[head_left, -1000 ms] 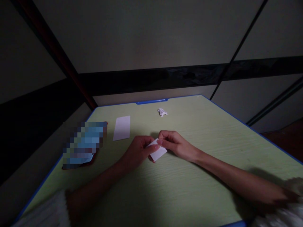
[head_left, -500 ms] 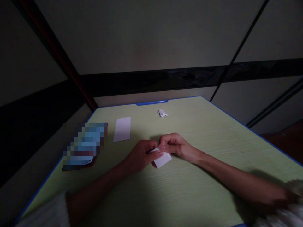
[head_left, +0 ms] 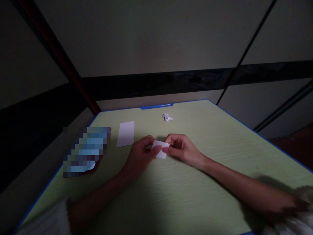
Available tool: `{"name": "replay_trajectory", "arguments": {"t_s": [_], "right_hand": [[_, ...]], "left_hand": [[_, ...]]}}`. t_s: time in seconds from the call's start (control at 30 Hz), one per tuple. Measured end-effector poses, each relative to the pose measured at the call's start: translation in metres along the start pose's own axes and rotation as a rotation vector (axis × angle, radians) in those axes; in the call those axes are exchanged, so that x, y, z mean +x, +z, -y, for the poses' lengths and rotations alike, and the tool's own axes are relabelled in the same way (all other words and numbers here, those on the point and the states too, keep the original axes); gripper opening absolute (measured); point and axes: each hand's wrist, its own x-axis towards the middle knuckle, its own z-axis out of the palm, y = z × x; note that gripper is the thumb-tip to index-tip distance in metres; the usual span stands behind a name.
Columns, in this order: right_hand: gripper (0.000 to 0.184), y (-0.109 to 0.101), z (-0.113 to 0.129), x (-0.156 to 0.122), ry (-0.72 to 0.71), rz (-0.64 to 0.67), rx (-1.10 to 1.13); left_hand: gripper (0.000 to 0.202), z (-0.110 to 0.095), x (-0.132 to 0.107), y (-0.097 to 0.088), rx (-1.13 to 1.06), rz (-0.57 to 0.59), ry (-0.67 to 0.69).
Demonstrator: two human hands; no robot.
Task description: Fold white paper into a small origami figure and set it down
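Note:
A small folded piece of white paper (head_left: 160, 154) is held between both hands, over the middle of the table. My left hand (head_left: 141, 154) grips its left side, thumb lying across the front face. On the right edge, the thumb and bent fingers of my right hand (head_left: 182, 148) pinch the same paper. The two thumb tips almost meet on it. Fingers behind the paper are partly hidden. Beyond the hands lies a small folded white paper figure (head_left: 167, 117), shaped like a frog.
A white paper sheet (head_left: 125, 134) lies flat on the pale green table (head_left: 220, 137), left of the hands. Farther left is a dark-edged, pixelated object (head_left: 88, 151). The table has a blue rim, and a cabinet wall (head_left: 156, 39) stands behind it.
The folded paper has moved slightly up and left and turned in the hands, so its face now lies more level. My left hand has shifted left, and the thumbs have changed position.

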Motion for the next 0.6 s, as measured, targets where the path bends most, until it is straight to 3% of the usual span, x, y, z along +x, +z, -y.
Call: {"name": "replay_trajectory", "arguments": {"t_s": [0.17,0.4,0.6], "right_hand": [[0.026,-0.0021,0.0004,0.0024,-0.027,-0.105,0.078],[0.025,0.0007,-0.0001,0.0006,0.025,0.014,-0.077],[0.026,-0.0017,-0.0007,0.0028,0.031,-0.076,0.000]], "left_hand": [[0.014,0.0015,0.0005,0.0009,-0.017,0.055,-0.065],[0.021,0.0001,0.0023,0.0001,-0.027,0.004,-0.007],[0.022,0.0001,0.0035,0.0001,-0.032,0.010,-0.012]]}}
